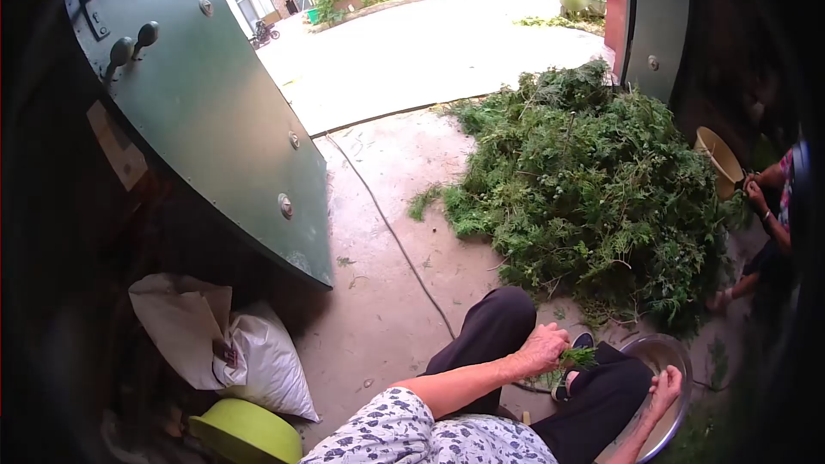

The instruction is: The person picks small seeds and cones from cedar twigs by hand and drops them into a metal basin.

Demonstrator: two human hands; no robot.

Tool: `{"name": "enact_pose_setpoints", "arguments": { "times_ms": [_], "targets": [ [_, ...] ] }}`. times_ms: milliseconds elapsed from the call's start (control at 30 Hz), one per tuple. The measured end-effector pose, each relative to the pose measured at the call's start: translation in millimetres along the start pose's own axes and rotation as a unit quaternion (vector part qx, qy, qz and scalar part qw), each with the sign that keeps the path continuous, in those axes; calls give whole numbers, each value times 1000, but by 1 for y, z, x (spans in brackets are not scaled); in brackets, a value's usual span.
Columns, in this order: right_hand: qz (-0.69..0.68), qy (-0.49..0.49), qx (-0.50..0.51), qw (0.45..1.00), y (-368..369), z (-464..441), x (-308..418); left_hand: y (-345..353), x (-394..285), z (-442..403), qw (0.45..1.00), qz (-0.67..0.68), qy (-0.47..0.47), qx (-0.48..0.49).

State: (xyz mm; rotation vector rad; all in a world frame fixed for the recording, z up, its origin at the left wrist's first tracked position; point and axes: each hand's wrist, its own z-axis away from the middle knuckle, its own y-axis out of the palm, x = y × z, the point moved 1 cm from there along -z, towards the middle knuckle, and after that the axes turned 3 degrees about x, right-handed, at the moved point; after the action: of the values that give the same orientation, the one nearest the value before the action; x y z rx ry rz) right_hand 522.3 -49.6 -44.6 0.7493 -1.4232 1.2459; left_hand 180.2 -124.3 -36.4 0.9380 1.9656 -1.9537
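My left hand (pixel 543 351) is closed around a small green cypress-like sprig (pixel 577 357), whose leafy tips stick out to the right, above my lap. My right hand (pixel 664 391) is over a wide metal basin (pixel 679 345) beside my right leg. Its fingers are curled together; whatever they pinch, if anything, is too small to name. In front of me rises a large heap of green leafy branches (pixel 593 198) on the concrete floor.
At the right a co-worker's hands (pixel 754 192) are near a yellowish basin (pixel 720 159). A green metal door (pixel 215 112) stands at the left. White sacks (pixel 262 361) and a lime-green basin (pixel 245 431) sit lower left. A cable (pixel 391 232) crosses the floor.
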Motion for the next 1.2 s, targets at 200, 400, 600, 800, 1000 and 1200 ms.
{"name": "enact_pose_setpoints", "arguments": {
  "times_ms": [200, 400, 600, 800, 1000, 1200],
  "targets": [
    [159, 33, 41, 986, -31, -25, -123, 0, -15, 4, 997, 22, -24, 76],
    [144, 25, 53, 988, -51, -36, -155, -18, -4, 12, 787, 465, -163, 371],
    [130, 12, 50, 990, -84, -53, -179, -199, 99, -43, 923, 245, -167, -244],
    [172, -26, -45, 984, -80, -72, -156, -423, 73, -7, 727, 118, 6, -676],
    [85, -62, 3, 994, -4, -40, -8, -290, 75, -31, 891, 182, -97, -405],
    [65, -134, 95, 984, 51, -54, 64, -157, 56, -81, 951, 276, -70, -118]
  ]
}}
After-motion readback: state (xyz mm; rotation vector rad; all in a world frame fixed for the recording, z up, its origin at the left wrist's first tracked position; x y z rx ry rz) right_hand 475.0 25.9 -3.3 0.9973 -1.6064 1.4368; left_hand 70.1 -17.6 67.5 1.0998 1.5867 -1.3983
